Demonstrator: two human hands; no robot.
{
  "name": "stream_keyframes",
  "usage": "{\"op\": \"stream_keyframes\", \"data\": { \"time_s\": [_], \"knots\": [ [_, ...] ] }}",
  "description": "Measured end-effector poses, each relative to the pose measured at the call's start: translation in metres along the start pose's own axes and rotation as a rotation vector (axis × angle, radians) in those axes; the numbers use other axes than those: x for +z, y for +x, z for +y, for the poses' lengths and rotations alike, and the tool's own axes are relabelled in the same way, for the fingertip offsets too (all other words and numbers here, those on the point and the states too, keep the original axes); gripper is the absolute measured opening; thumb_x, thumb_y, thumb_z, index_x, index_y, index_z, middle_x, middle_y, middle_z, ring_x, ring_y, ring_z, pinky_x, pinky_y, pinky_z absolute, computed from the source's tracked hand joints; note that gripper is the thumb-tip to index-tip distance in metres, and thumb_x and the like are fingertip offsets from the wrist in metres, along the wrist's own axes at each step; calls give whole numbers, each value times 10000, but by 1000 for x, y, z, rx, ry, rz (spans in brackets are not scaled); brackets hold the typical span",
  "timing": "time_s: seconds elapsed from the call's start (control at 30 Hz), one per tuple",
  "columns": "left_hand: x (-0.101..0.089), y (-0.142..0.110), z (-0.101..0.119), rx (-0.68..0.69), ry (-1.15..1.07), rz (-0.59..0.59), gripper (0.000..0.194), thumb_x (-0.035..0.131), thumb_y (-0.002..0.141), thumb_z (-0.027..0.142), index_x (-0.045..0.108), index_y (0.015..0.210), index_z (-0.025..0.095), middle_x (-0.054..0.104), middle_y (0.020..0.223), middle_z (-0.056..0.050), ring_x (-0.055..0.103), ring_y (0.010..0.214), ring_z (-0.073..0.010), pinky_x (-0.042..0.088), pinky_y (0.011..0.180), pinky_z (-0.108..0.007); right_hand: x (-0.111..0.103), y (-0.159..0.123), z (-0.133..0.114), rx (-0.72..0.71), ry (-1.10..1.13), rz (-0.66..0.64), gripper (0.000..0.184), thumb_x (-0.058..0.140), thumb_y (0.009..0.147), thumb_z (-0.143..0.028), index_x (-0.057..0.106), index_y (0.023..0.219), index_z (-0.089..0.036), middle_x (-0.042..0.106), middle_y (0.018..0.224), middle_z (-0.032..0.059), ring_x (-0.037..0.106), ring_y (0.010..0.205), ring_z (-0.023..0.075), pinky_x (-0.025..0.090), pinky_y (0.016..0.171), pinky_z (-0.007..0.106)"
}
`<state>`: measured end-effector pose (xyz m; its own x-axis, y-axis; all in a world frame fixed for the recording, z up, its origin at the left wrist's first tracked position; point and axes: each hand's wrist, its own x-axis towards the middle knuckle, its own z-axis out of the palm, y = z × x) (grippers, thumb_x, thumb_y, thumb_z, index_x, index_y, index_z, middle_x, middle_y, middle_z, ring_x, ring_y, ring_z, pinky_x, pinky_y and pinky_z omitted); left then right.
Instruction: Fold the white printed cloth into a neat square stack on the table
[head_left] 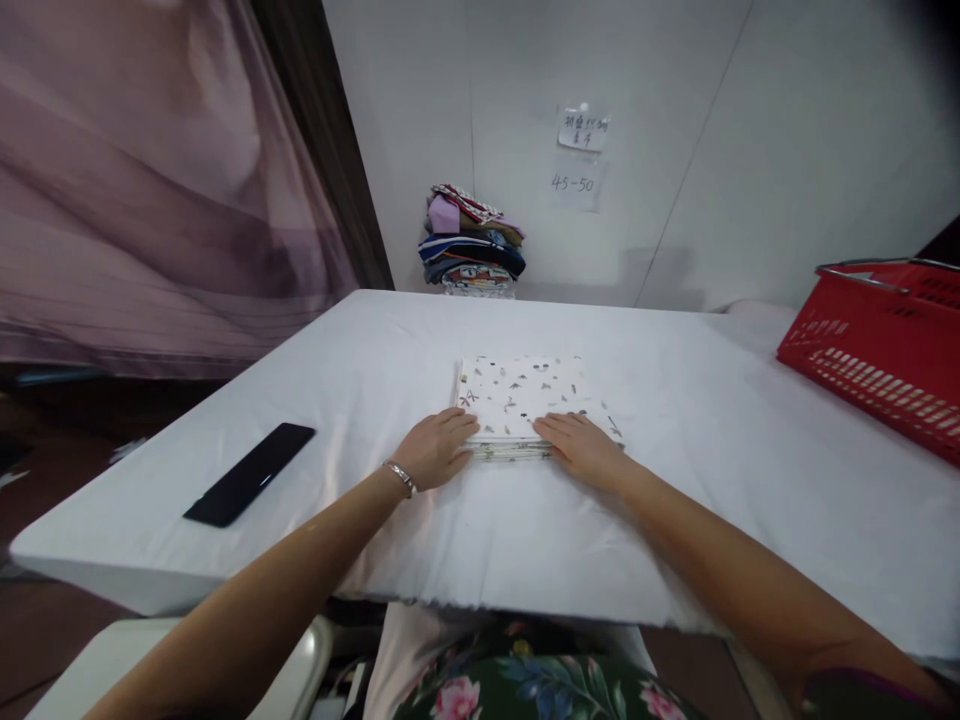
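Note:
A folded white cloth with small scattered prints [517, 390] lies in several layers on the table in front of me. My left hand [435, 450], with a bracelet at the wrist, rests at its front left corner. My right hand [581, 448] lies over the front right corner. The fingers of both hands are stretched out on top, while the thumbs are down by the layered front edge. The right hand and forearm hide part of the cloth's right side.
The table has a white cover [360, 370]. A black phone-like slab [250, 474] lies at left and a red basket [885, 350] stands at right. Behind the far edge is a pile of folded fabrics [472, 245] against the wall. A pink curtain [150, 200] hangs at left.

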<state>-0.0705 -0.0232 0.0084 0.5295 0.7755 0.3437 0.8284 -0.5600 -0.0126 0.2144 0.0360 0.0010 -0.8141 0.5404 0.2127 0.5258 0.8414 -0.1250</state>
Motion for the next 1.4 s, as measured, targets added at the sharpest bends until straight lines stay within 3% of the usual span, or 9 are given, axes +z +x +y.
{"op": "stream_keyframes", "data": {
  "time_s": [0.33, 0.53, 0.9, 1.13, 1.4],
  "knots": [
    [-10, 11, -6, 43, -37, -62, 300, 427, 811, 161, 529, 1092, 187, 602, 1089, -51, 496, 1062, -187, 444, 883, -353, -1, 0, 10, 17, 49, -26, 513, 382, 829, -116, 370, 1323, -256, 441, 1334, 30, 441, 1186, 190, 406, 945, 378],
    [-3, 14, -5, -75, -14, -29, 294, 417, 809, 157, 534, 1079, 164, 616, 993, -76, 539, 949, -181, 471, 802, -319, -1, 2, 1, 9, -76, 51, 525, 397, 813, -100, 351, 1325, -205, 399, 1358, 80, 384, 1217, 226, 386, 931, 411],
    [1, 16, -12, -173, -42, -50, 357, 408, 824, 194, 477, 1174, 178, 588, 1082, -83, 545, 999, -176, 470, 829, -317, 13, 2, 0, -182, -149, 264, 229, 356, 879, -105, 564, 955, -165, 332, 1394, 128, 274, 1290, 239, 368, 926, 451],
    [3, 18, -15, -164, -67, -34, 341, 415, 816, 188, 482, 1150, 200, 588, 1099, -62, 548, 988, -167, 474, 807, -311, 15, 4, 1, -75, -178, 217, 288, 402, 856, -93, 534, 1098, -179, 340, 1390, 123, 266, 1292, 257, 334, 955, 484],
    [-2, 15, -10, -70, -66, -16, 326, 418, 809, 182, 501, 1124, 184, 605, 1043, -70, 534, 1002, -182, 449, 858, -336, 13, 7, -2, -106, -84, 230, 222, 387, 855, -87, 590, 904, -162, 408, 1345, 107, 297, 1274, 235, 343, 948, 446]
  ]
}}
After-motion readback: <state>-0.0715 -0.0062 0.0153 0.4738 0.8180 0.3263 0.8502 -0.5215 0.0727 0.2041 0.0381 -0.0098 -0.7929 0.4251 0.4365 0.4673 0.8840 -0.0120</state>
